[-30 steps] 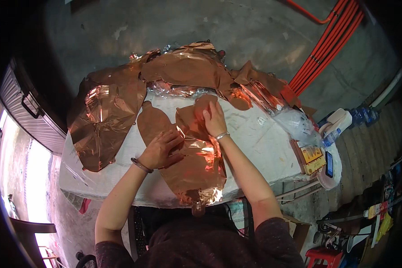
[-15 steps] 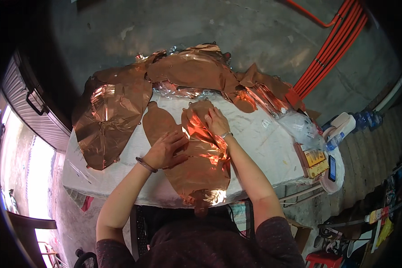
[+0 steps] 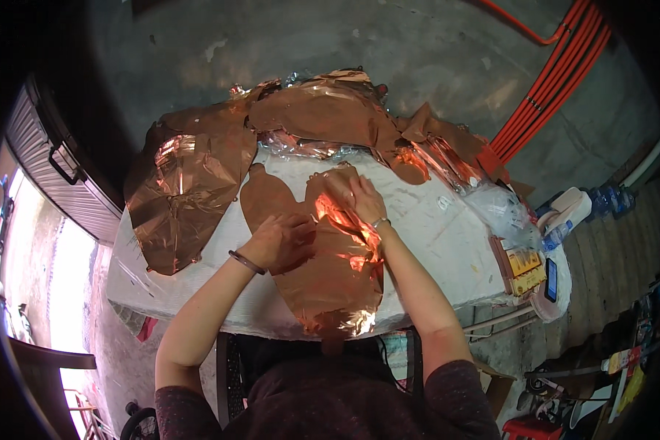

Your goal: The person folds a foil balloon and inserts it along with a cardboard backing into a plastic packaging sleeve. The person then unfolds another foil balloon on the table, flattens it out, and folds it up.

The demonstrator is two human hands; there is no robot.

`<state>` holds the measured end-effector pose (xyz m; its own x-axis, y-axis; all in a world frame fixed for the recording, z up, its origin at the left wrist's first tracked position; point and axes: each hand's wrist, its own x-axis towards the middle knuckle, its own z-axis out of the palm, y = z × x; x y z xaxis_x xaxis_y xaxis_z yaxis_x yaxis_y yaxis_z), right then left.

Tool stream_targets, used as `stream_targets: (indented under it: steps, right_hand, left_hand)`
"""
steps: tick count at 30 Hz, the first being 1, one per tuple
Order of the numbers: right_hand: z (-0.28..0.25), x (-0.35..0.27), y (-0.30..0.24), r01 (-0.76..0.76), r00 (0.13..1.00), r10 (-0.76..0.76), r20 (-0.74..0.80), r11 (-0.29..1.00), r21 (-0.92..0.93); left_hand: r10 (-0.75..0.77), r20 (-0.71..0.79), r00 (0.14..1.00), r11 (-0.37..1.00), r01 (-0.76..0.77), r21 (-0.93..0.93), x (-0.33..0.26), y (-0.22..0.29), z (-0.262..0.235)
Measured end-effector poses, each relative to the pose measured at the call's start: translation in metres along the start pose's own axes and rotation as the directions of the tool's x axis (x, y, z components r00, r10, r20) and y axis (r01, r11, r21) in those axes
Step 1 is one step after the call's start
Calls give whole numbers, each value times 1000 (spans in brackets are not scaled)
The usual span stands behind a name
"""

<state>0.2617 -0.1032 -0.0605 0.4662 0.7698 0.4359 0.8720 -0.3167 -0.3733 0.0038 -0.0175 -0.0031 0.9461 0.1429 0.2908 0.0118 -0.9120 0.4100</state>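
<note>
A flat, uninflated copper-coloured foil balloon (image 3: 330,282) lies in front of me, with two lobes at its far end and a narrow tail over the table's near edge. My left hand (image 3: 280,240) rests over its left side, fingers loosely bent and apart, the fingertips dark in shadow. On the right lobe lies my right hand (image 3: 367,199), its fingers stretched over the foil. Shiny creases run between the two hands. Neither hand visibly grips the foil.
More flat foil balloons lie on the white-covered table (image 3: 440,264): a large piece (image 3: 191,198) at left and a heap (image 3: 315,114) along the far edge. At right are clear plastic bags (image 3: 495,205), a yellow box (image 3: 524,271), a phone (image 3: 551,279) and a white slipper (image 3: 568,209).
My right hand has slid slightly to the right on the foil. My left fingers are a little more bent. The whole view has shifted slightly.
</note>
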Motion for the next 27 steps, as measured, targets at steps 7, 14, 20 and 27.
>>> stream_targets:
  steps: [7,14,20,27]
  right_hand:
    - [-30,-17,23,-221,972,233,30,868,445]
    - [-111,-77,-19,-590,716,388,580,-108,800]
    - [-107,-96,-36,-413,897,349,270,880,236]
    - [-97,-95,-65,-348,914,358,192,933,-87]
  left_hand:
    - [-8,0,1000,999,8,39,3,1,7]
    - [-28,-24,999,999,29,35,-2,-2,7]
    - [-29,-34,999,998,31,47,0,-8,15]
    - [-30,-32,999,996,32,80,-5,-6,13]
